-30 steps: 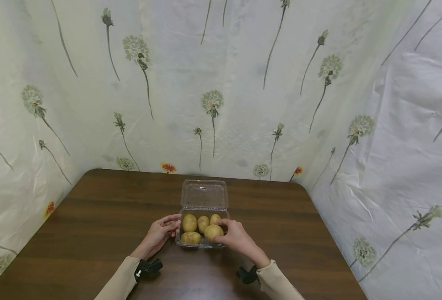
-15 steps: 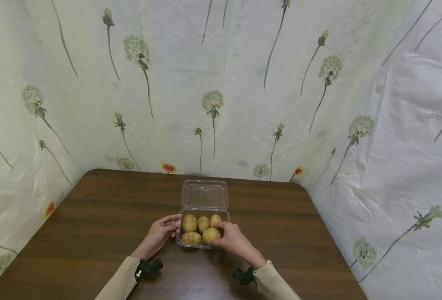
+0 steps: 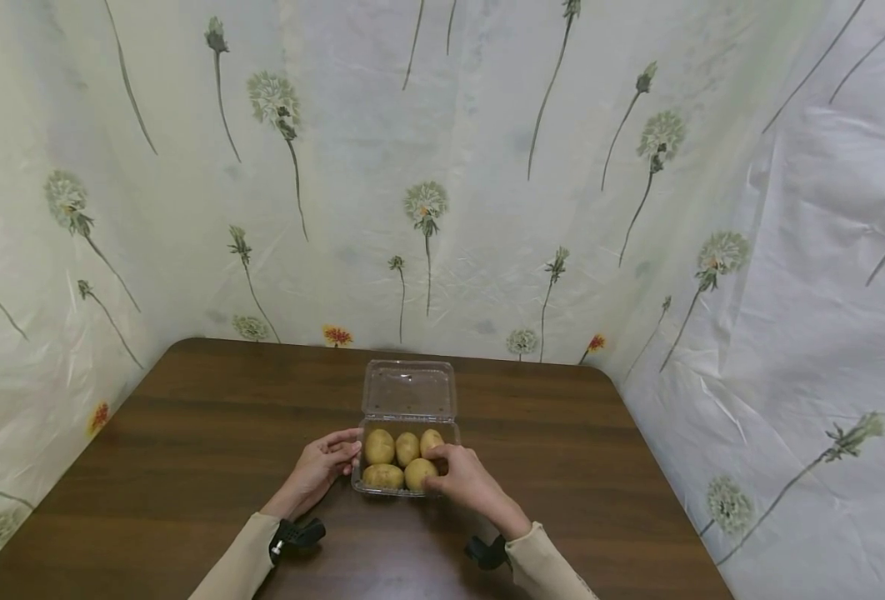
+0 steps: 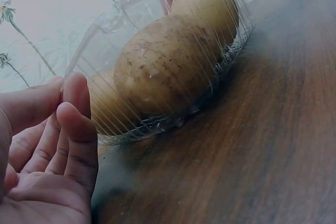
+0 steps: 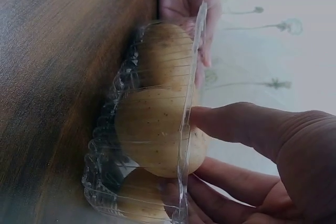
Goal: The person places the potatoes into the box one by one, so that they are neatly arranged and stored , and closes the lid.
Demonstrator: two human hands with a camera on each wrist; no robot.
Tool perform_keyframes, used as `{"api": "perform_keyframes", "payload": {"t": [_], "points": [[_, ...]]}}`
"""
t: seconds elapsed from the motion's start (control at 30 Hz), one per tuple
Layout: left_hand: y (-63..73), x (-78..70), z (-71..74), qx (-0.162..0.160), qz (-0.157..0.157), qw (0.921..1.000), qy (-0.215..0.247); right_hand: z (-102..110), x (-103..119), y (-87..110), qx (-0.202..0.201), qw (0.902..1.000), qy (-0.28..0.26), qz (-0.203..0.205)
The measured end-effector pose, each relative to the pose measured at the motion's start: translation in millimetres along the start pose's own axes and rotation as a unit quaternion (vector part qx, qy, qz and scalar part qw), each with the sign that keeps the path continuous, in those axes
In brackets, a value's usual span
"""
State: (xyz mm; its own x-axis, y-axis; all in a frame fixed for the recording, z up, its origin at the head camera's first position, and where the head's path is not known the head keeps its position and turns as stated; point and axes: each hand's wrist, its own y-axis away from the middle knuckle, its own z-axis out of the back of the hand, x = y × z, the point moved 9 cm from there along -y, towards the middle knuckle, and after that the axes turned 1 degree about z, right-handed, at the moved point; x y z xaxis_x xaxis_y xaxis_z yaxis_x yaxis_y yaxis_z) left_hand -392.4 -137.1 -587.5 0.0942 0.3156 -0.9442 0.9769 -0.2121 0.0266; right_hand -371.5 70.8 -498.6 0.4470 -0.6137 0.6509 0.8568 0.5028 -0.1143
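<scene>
A clear plastic clamshell box (image 3: 393,493) stands on the table with its lid (image 3: 410,392) tipped back. Several potatoes lie in it, in a back and a front row. My left hand (image 3: 317,473) pinches the box's left rim between thumb and finger, as the left wrist view shows, beside a large potato (image 4: 160,69). At the front right of the box, my right hand (image 3: 474,483) holds a round potato (image 3: 419,474). In the right wrist view the thumb lies on this potato (image 5: 155,129) and the fingers are at its side; some fingertips are hidden.
The brown wooden table (image 3: 210,467) extends around the box on all sides. A pale curtain (image 3: 480,250) printed with dandelions hangs behind it and along both sides. Black straps (image 3: 296,533) sit on the wrists.
My right hand has moved the round potato left and slightly down, into the front row beside the other front potato. The left hand and the box have stayed in place.
</scene>
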Motion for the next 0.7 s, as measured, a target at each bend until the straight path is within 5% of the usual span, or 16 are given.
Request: {"api": "perform_keyframes", "payload": {"t": [0.7], "points": [[2.5, -3.5, -2.4, -0.006, 0.007, 0.9999, 0.007, 1.6, -5.7, 2.3, -0.018, 0.9997, -0.012, -0.010]]}}
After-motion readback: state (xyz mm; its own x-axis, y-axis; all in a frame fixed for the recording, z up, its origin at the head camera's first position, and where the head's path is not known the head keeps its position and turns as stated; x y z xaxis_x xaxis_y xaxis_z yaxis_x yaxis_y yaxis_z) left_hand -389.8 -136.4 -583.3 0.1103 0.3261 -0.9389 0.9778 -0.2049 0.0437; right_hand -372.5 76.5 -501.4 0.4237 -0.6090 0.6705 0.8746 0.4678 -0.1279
